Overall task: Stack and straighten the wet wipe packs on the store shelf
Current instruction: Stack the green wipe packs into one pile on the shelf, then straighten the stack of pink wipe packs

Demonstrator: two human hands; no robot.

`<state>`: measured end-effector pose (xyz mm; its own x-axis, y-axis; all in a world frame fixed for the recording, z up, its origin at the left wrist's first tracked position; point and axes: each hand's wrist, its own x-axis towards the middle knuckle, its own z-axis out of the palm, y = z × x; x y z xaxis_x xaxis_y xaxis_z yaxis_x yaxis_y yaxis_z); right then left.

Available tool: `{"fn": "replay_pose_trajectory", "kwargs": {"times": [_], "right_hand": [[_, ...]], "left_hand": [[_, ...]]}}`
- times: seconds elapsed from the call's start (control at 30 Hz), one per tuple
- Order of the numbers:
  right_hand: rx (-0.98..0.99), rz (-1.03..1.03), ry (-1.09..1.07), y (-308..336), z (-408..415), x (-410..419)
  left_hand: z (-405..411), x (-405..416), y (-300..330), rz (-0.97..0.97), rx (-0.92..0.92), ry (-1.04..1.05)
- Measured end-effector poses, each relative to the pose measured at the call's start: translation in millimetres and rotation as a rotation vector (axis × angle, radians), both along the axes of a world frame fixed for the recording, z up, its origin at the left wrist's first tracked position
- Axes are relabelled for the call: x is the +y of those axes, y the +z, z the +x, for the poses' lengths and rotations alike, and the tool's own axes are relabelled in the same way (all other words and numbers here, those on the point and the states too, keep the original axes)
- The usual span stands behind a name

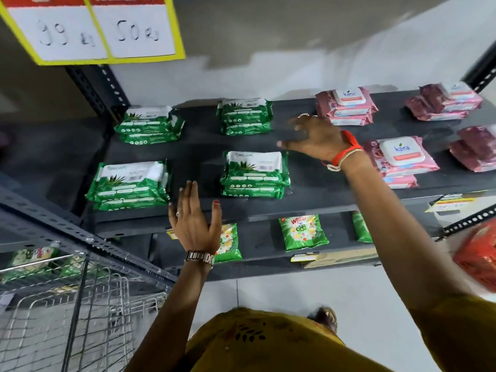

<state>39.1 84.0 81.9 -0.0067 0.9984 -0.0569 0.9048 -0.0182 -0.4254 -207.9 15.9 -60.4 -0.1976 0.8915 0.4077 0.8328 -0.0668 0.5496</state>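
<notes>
Green wet wipe packs lie in small stacks on the dark shelf (308, 200): back left (149, 124), back middle (244, 115), front left (128, 186) and front middle (255, 174). Pink packs are stacked to the right: back (346, 104), far back right (445, 103), front (400, 159) and right edge (475, 149). My left hand (194, 221) hovers open at the shelf's front edge, between the two front green stacks, holding nothing. My right hand (316, 136) is spread open above the shelf, just left of the pink stacks, touching no pack.
A lower shelf holds green detergent pouches (302, 232). A wire basket rack (67, 304) stands at lower left. Yellow-framed price cards (94, 28) hang at upper left. A red package (477, 259) sits at the right edge. Perforated metal uprights (99, 87) frame the shelf.
</notes>
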Motion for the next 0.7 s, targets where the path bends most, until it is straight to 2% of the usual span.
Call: {"fn": "replay_pose_trajectory", "kwargs": {"times": [0.1,0.17,0.23,0.3,0.37,0.4,0.47,0.57,0.7], "right_hand": [[0.085,0.041,-0.173,5,48,-13],[0.095,0.099,-0.286,5,80,-22],[0.121,0.147,-0.357,5,115,-28],[0.146,0.206,-0.437,6,148,-36],[0.176,0.273,-0.598,36,252,-60],[0.235,0.258,-0.629,25,261,-58],[0.336,0.173,-0.680,6,278,-60],[0.297,-0.004,-0.659,-26,267,-70],[0.317,0.027,-0.560,-43,231,-77]], "left_hand": [[40,-1,23,0.211,-0.038,-0.113],[73,-6,31,0.332,-0.110,-0.298],[116,-9,41,0.341,-0.204,-0.485],[162,-8,51,0.188,-0.275,-0.627],[273,-7,88,-0.006,-0.379,-0.716],[282,0,91,-0.136,-0.473,-0.708],[305,13,91,-0.258,-0.570,-0.636],[311,23,81,-0.382,-0.619,-0.516],[303,40,64,-0.505,-0.644,-0.403]]}}
